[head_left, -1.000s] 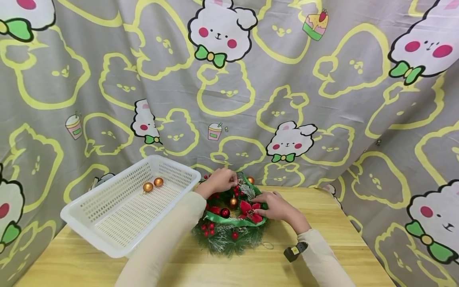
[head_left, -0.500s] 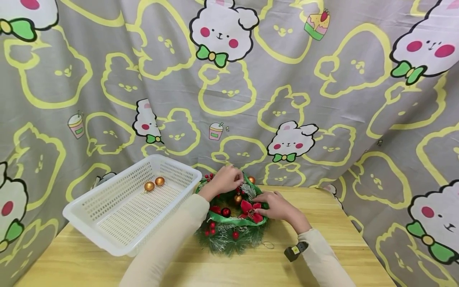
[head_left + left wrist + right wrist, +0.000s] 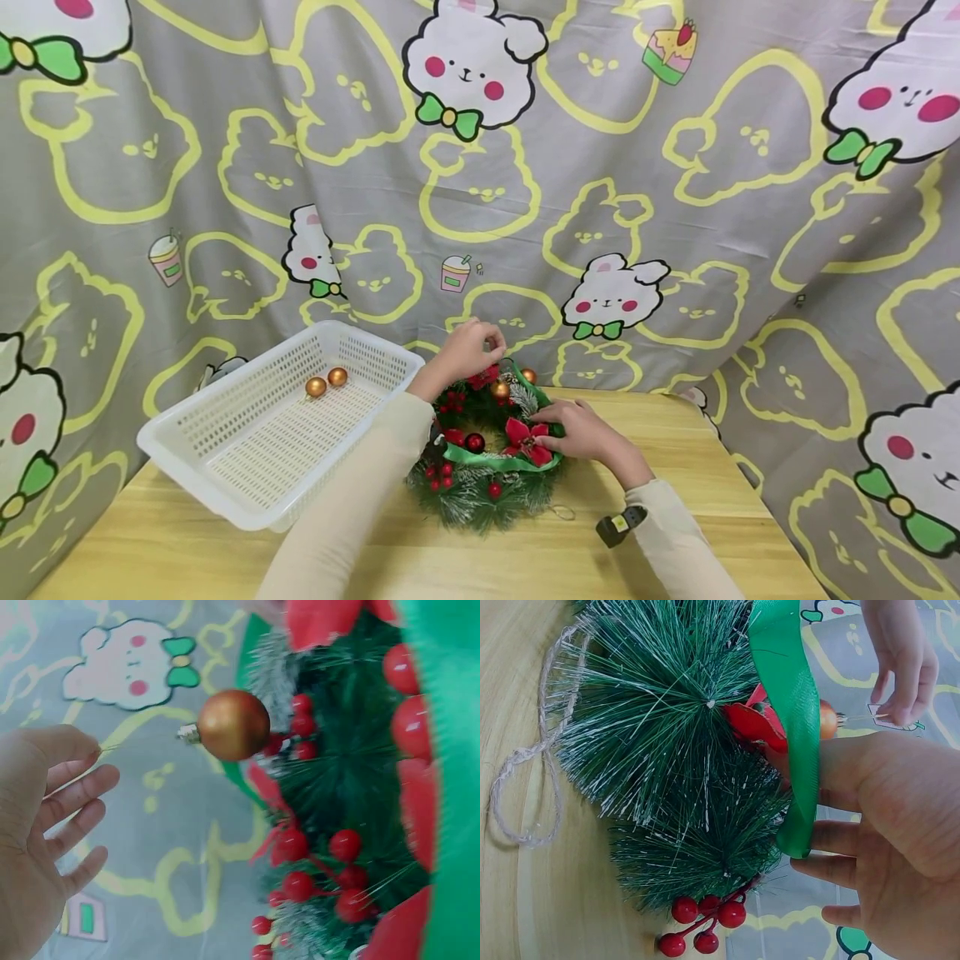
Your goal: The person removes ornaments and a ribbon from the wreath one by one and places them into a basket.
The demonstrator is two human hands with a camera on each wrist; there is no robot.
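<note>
My left hand [image 3: 471,348] pinches a thin gold thread [image 3: 109,748] between thumb and index finger; its other fingers are loosely bent. From that thread hangs a gold Christmas ball [image 3: 234,725], just over the inside of a green wreath [image 3: 480,500]. Red berries [image 3: 298,885], red poinsettias [image 3: 527,442], a dark red ball [image 3: 474,442] and a green ribbon [image 3: 795,712] decorate the wreath. My right hand [image 3: 581,429] holds the wreath's right side by the poinsettia, its thumb and fingers reaching behind the ribbon, where the fingertips are partly hidden.
On the left of the wooden table [image 3: 675,517] stands a white perforated basket [image 3: 240,521] with two gold balls [image 3: 316,387] inside. Another gold ball [image 3: 528,376] sits at the wreath's back. A twine loop [image 3: 532,787] lies in front of the wreath. A patterned curtain [image 3: 480,208] hangs behind.
My left hand has risen, lifting the gold ball by its thread from low inside the wreath to about its far rim. My right hand has kept its place on the wreath.
</note>
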